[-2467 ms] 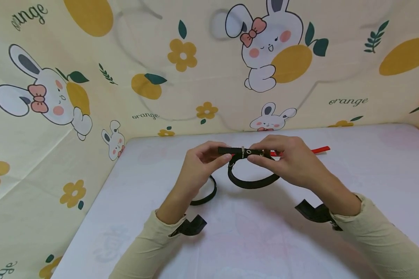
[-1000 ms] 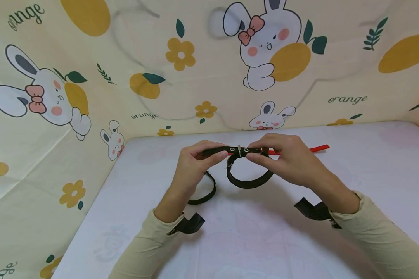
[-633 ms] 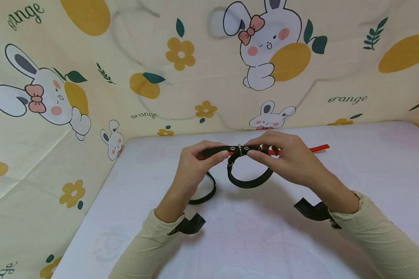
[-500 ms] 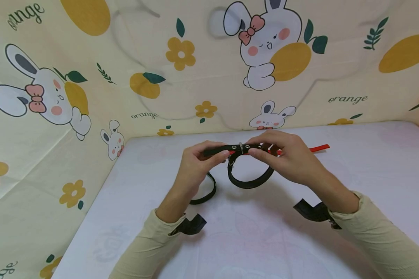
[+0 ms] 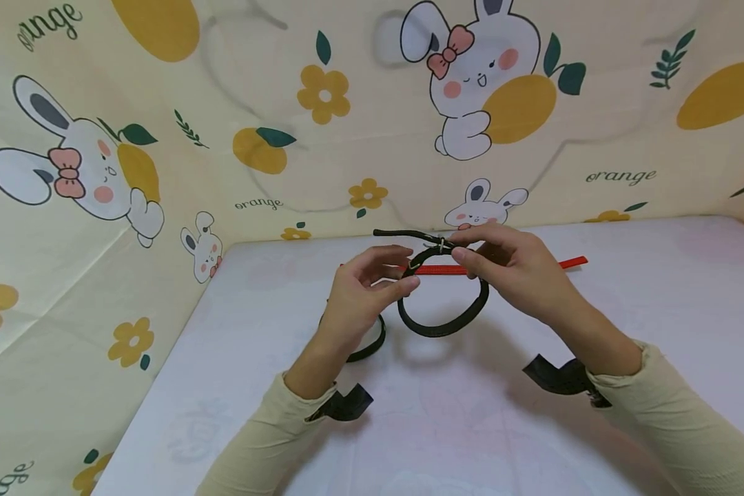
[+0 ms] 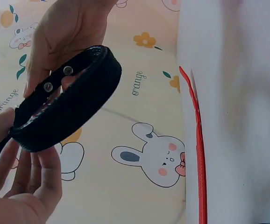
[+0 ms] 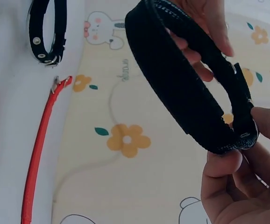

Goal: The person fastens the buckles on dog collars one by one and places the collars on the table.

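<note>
A black buckled collar [image 5: 437, 331] is held in the air as a round loop, its metal buckle at the top. My right hand [image 5: 521, 272] pinches the band just right of the buckle, thumb in front and index finger above. At the loop's left side, my left hand [image 5: 366, 293] has its thumb on one face of the band and curled fingers on the other. The collar's free strap end juts leftward above the left hand. Its metal eyelets show in the left wrist view on the band [image 6: 58, 79]. Right-hand fingertips [image 7: 223, 163] pinch the band in the right wrist view.
Behind the collar a red strap [image 5: 443, 270] lies across the white table [image 5: 446, 427], a metal fitting at one end. A second black collar [image 5: 372, 348] lies partly hidden by the left hand. A printed wall cloth [image 5: 347, 151] rises at the back.
The strap end, held flat between both hands before, now sticks out free above the left hand. That hand has lowered to the loop's side. The right hand and buckle have risen slightly.
</note>
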Motion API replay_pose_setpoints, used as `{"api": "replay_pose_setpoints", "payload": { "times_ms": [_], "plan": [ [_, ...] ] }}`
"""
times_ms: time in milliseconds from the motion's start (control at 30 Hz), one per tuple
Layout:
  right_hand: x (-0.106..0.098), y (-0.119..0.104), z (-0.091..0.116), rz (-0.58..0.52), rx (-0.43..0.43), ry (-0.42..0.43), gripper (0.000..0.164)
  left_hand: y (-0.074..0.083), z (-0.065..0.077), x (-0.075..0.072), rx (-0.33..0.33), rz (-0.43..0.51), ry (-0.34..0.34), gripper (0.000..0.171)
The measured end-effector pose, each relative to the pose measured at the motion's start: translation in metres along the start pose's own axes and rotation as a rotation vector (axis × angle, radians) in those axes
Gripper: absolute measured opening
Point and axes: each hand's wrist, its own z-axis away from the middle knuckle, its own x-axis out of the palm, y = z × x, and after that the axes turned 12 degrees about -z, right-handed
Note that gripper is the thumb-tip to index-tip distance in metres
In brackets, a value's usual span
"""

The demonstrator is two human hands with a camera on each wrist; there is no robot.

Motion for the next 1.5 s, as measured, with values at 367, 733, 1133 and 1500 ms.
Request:
{"api": "replay_pose_setpoints", "payload": {
  "times_ms": [367, 733, 1133, 1500],
  "plan": [
    [0.004, -0.001, -0.001, -0.055, 0.025, -0.015, 0.018, 0.001, 0.003, 0.003, 0.096, -0.036, 0.024, 0.033],
    [0.004, 0.001, 0.0, -0.065, -0.012, -0.024, 0.015, 0.004, 0.004, 0.005, 0.059, -0.035, 0.032, 0.035],
    [0.002, 0.0, -0.003, -0.041, -0.052, -0.038, 0.016, 0.003, 0.004, 0.005, 0.06, -0.039, 0.082, 0.032],
    [-0.006, 0.001, -0.004, 0.015, -0.055, -0.117, 0.024, -0.003, 0.003, 0.004, 0.062, -0.044, 0.121, 0.028]
  ]
}}
